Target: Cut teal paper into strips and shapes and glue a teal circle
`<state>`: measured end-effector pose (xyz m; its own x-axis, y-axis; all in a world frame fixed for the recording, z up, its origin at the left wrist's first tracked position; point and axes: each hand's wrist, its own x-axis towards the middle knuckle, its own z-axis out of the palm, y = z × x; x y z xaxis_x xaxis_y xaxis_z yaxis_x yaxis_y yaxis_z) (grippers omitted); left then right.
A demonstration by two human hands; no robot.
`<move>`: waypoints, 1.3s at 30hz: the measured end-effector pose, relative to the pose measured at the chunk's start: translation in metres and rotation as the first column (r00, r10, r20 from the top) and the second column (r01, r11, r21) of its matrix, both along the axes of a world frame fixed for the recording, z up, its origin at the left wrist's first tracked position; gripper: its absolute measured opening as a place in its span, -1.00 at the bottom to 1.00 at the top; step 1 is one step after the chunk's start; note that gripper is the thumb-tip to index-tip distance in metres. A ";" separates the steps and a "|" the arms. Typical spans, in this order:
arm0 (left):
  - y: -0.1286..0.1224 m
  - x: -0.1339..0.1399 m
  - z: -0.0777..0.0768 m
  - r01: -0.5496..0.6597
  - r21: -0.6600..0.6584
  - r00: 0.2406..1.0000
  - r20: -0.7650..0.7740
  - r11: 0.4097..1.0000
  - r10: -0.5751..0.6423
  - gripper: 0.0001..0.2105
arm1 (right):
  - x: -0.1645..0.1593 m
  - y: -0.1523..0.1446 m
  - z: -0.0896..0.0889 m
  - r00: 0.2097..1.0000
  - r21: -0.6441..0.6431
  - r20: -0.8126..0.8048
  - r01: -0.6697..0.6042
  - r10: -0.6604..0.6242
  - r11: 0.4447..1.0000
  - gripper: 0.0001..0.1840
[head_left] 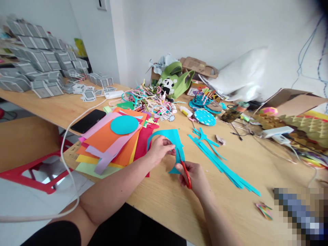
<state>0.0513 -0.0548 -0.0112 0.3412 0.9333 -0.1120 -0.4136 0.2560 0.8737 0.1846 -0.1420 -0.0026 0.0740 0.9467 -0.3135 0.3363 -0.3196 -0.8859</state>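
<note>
My left hand (163, 149) pinches a piece of turquoise paper (176, 138) that has a large curved cut-out on its near left side. My right hand (194, 177) grips red-handled scissors (187, 174), and their blades lie at the paper's lower strip. To the left, a turquoise paper circle (124, 125) rests on a stack of coloured sheets (102, 136) in orange, pink, yellow and green. Right of the hands lie several long turquoise paper strips (222, 167) and some thinner scraps (203, 135).
A phone (88, 121) lies left of the sheets, with a white cable (67, 143) running past the table edge. Behind are a tangle of colourful craft pieces (151, 99), a green panda bag (174, 82), a glue bottle (186, 111) and a dotted blue disc (205, 117). Power strips (278, 132) lie right.
</note>
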 end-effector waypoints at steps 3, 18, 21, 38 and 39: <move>-0.001 0.001 0.000 0.008 0.000 1.000 -0.007 1.000 -0.008 -0.72 | 0.001 -0.001 -0.002 1.000 0.008 0.005 0.000 0.000 1.000 -0.45; -0.003 0.002 0.000 0.026 0.016 0.999 -0.034 1.000 -0.025 -0.73 | 0.000 0.000 -0.002 1.000 -0.020 0.012 0.015 -0.015 1.000 -0.47; -0.004 0.001 -0.001 0.042 0.020 0.998 -0.038 0.999 -0.041 -0.72 | 0.000 -0.001 -0.001 0.999 0.015 0.035 -0.008 0.007 1.000 -0.46; -0.006 0.002 0.001 0.059 0.012 0.996 -0.063 0.998 -0.059 -0.76 | -0.002 -0.002 0.000 1.000 0.031 0.027 0.001 -0.002 1.000 -0.42; -0.007 0.002 0.001 0.064 0.012 0.996 -0.066 0.998 -0.063 -0.75 | -0.002 -0.002 0.001 0.999 0.031 0.037 0.007 -0.009 0.999 -0.42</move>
